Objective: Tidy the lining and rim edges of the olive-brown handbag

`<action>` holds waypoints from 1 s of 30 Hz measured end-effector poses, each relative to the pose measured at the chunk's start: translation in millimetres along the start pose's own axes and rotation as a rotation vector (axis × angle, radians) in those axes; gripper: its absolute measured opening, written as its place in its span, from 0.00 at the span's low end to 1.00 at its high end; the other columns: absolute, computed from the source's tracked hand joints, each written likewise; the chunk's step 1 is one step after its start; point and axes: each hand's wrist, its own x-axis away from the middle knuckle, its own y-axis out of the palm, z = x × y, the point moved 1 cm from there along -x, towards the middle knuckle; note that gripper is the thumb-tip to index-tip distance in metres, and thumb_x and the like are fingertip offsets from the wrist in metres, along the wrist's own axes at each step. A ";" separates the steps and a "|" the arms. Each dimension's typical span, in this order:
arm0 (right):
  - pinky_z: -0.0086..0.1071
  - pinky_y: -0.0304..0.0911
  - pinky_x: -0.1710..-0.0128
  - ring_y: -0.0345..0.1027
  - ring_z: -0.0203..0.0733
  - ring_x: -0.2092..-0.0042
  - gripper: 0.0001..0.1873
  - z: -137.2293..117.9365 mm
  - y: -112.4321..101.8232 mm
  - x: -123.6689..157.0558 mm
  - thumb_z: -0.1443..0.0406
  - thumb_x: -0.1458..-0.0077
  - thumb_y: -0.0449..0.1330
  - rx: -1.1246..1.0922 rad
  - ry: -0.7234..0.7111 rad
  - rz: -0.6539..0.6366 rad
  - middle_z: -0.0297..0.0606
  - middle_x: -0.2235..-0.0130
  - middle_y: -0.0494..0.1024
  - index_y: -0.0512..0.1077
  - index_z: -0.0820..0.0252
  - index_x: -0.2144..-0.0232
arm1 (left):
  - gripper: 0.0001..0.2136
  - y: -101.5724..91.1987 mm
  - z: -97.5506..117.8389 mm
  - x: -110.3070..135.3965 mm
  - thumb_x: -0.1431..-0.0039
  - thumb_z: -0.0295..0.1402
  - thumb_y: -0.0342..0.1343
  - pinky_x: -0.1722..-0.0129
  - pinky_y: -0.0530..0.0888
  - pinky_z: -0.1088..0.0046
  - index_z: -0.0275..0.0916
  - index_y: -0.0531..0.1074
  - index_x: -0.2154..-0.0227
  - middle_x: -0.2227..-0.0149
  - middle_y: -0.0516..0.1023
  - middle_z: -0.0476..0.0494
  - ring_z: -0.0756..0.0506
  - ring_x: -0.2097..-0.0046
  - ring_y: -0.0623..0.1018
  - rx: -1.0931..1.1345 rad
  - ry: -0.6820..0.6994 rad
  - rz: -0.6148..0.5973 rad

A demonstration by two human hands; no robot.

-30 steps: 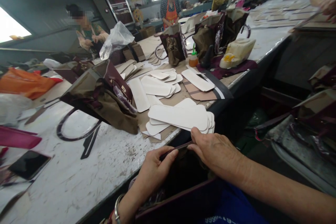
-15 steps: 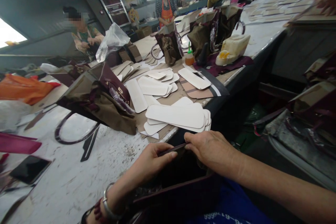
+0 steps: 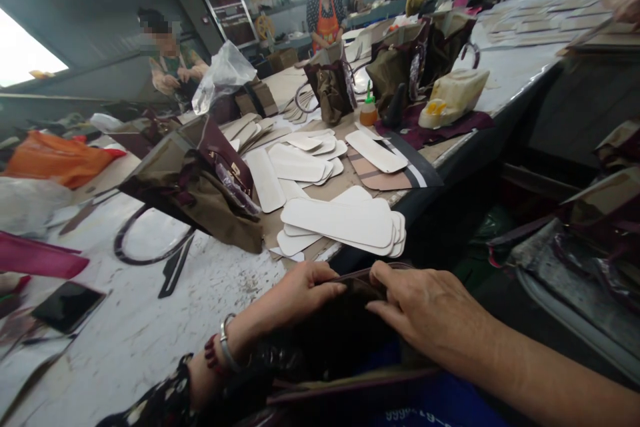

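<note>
A dark handbag (image 3: pixel 350 383) lies in my lap at the bottom of the view, its mouth facing up and its inside mostly in shadow. My left hand (image 3: pixel 305 290) pinches the bag's far rim between thumb and fingers. A short way to the right, my right hand (image 3: pixel 420 303) grips the same rim, the thumb on the inner side. Just beyond the rim, a pile of white rounded panels (image 3: pixel 340 223) rests on the table edge. The bag's lower part is hidden below the frame.
On the table (image 3: pixel 215 300) stand a brown and maroon handbag (image 3: pixel 200 193), a glue bottle (image 3: pixel 369 110) and a yellowish plastic container (image 3: pixel 455 99). A phone (image 3: pixel 69 307) lies at left. More bags (image 3: pixel 600 227) sit at right. Several people work beyond.
Both hands have moved slightly down with the bag rim, and the right hand has shifted right along it. The bag's mouth looks wider. The view has turned slightly left.
</note>
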 end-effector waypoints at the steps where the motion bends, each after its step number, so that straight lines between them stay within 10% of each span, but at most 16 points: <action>1: 0.28 0.52 0.75 0.67 0.37 0.73 0.02 1.4 0.1 1.0 0.66 0.47 0.52 0.019 -0.003 -0.008 0.30 0.74 0.73 0.64 0.56 0.71 | 0.10 0.3 -0.4 0.7 0.46 0.34 0.48 0.77 0.58 0.79 0.34 0.71 0.75 0.78 0.64 0.52 0.52 0.74 0.62 -0.011 0.005 0.001; 30: 0.28 0.47 0.79 0.68 0.41 0.73 0.06 8.0 0.5 -24.3 0.65 0.48 0.51 0.184 -0.005 -0.037 0.34 0.76 0.72 0.65 0.55 0.66 | 0.12 -0.9 -2.6 -0.5 0.48 0.37 0.49 0.79 0.57 0.79 0.32 0.70 0.75 0.79 0.63 0.52 0.53 0.77 0.61 0.072 -0.089 -0.037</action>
